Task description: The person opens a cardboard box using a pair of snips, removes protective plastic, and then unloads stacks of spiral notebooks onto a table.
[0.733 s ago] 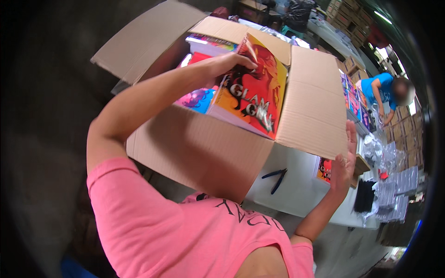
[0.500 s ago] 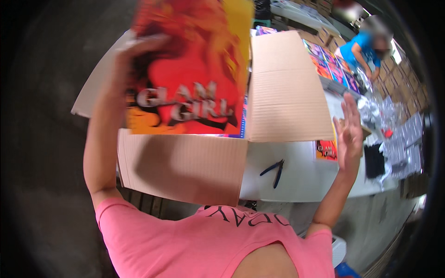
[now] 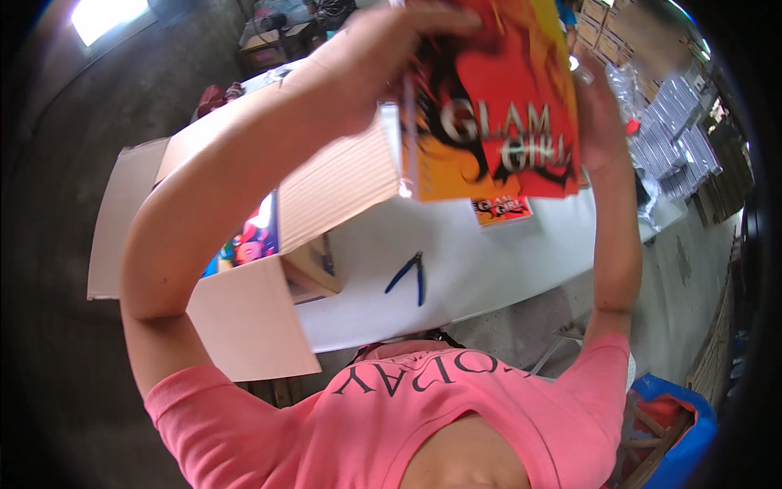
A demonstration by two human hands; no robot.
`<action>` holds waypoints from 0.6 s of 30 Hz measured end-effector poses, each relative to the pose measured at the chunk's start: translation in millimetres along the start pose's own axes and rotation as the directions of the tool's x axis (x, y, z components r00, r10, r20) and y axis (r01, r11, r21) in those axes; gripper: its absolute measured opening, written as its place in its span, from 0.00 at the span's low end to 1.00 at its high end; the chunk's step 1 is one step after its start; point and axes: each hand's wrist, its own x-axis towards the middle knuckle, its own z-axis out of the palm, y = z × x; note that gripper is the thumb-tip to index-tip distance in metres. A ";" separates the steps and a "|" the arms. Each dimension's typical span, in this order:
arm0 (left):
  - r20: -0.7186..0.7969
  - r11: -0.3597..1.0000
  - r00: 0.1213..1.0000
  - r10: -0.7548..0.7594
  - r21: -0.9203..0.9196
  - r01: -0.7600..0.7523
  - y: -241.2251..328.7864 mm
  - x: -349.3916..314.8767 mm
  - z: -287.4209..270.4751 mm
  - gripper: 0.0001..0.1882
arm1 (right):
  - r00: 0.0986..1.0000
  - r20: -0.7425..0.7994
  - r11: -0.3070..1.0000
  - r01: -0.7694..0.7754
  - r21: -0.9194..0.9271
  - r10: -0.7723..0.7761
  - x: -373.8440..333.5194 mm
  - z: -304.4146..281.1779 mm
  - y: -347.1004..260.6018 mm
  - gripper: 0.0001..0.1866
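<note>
Raised in front of me is a thick, flat red, orange and yellow printed pack [image 3: 497, 106]; whether it is a book or a box I cannot tell. My left hand [image 3: 371, 69] grips it at its upper left, fingers over its front. At its right edge my right hand [image 3: 601, 118] is closed, slightly blurred, with part of its fingers hidden behind the pack. Below and to the left stands an open cardboard carton [image 3: 257, 326] with colourful printed items [image 3: 251, 243] inside. A similar red and orange pack [image 3: 503, 213] lies on the white table [image 3: 358, 318].
Blue-handled pliers [image 3: 419, 281] lie spread on the table. Stacks of silvery, plastic-wrapped items [image 3: 676, 130] stand at the right. A blue container [image 3: 684, 416] sits at lower right. Brown cartons [image 3: 599, 33] are piled behind, where another person's blue sleeve [image 3: 568, 11] shows.
The pack in my left hand has moved right, away from above the carton. My right hand, open and apart before, is now at the pack's right edge. The view has turned.
</note>
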 end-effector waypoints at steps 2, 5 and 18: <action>-0.053 0.974 0.975 -0.218 0.055 0.221 -26.9 28.1 39.0 0.18 | 0.978 -0.008 0.974 -0.205 0.095 0.206 -9.9 -48.3 13.8 0.24; 0.004 0.882 0.883 -0.470 0.048 0.469 -80.2 68.3 75.9 0.27 | 0.891 0.005 0.875 -0.447 0.186 0.454 -18.2 -113.9 38.5 0.23; -0.172 0.667 0.722 0.670 0.565 -0.485 15.0 41.2 -54.2 0.12 | 0.842 -0.171 0.856 -0.516 0.021 0.511 15.7 -284.3 211.5 0.21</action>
